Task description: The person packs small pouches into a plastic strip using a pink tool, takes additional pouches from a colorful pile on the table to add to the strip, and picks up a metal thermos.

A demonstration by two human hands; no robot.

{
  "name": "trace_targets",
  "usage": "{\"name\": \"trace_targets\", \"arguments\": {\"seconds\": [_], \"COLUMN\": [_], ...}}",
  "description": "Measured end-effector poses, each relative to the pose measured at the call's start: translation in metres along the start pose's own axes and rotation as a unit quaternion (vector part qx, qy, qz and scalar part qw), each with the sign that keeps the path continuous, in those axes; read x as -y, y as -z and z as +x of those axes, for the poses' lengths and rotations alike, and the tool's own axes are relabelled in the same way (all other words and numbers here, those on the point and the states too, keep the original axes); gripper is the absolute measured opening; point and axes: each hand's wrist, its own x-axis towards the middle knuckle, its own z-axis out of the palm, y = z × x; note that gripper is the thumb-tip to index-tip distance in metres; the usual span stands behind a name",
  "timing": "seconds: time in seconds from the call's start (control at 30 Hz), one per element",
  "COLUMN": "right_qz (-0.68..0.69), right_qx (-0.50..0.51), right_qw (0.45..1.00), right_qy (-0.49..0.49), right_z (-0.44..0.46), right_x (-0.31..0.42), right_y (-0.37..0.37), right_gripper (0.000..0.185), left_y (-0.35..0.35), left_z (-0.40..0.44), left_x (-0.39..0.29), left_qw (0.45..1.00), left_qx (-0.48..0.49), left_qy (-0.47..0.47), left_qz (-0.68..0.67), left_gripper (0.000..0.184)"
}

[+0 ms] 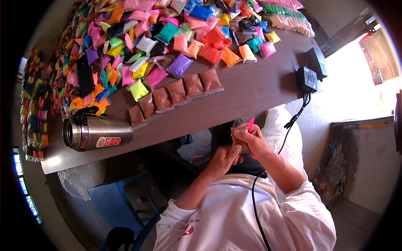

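In front of my lap, both hands are closed around a small brown packet (239, 143). My left hand (226, 160) pinches its lower left side, with the thumb pointing up. My right hand (252, 140) grips the packet from the other side, thumb across it. A flat, pointed pink piece (251, 124) sticks up from between the right fingers; its lower part is hidden. On the table edge ahead lies a slanting row of several flat brown packets (178, 91) in clear bags.
Colourful packets (167, 33) are heaped over the table's (251, 92) far and left parts. A steel flask (113, 129) lies near the front left edge. A black box with cables (307, 79) stands at the right. A blue chair (113, 205) is below left; a black cable (254, 201) crosses my shirt.
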Motion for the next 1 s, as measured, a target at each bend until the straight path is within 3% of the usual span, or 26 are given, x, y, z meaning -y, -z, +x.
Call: {"name": "trace_targets", "arguments": {"seconds": [0.13,0.3,0.53,0.63,0.7,0.83,0.93,1.0], "right_qz": [0.002,-0.072,-0.073,0.017,0.266,0.234,0.163,0.125], "right_qx": [-0.011,0.032,0.075,0.053,0.112,0.155,0.095,0.154], "right_qw": [1.000,0.996,0.994,0.996,0.949,0.951,0.978,0.978], "right_qy": [0.014,-0.048,-0.011,-0.073,-0.128,-0.132,-0.088,-0.066], "right_z": [0.000,-0.010,-0.006,-0.007,-0.005,-0.003,-0.004,-0.005], "right_x": [-0.003,0.013,0.001,0.008,0.018,0.007,0.000,0.007], "right_y": [0.001,-0.008,0.009,0.002,-0.004,0.005,0.010,0.004], "right_gripper": [0.019,0.023,0.019,0.030,0.037,0.045,0.051,0.048], "left_y": [0.000,0.005,0.005,0.007,0.007,0.007,0.007,0.007], "left_z": [0.000,-0.001,-0.004,-0.003,-0.003,-0.005,-0.004,-0.004], "left_x": [0.002,0.004,0.000,-0.003,-0.005,-0.009,-0.009,-0.008], "left_qw": [1.000,0.999,1.000,0.998,0.996,0.992,0.991,0.991], "left_qx": [0.007,-0.016,0.012,0.000,-0.002,0.017,0.015,0.010], "left_qy": [0.008,-0.002,0.010,0.014,0.020,0.032,0.044,0.050], "left_qz": [-0.009,-0.045,-0.022,-0.056,-0.082,-0.117,-0.123,-0.121], "left_gripper": [0.050,0.050,0.044,0.048,0.052,0.053,0.055,0.056]}}
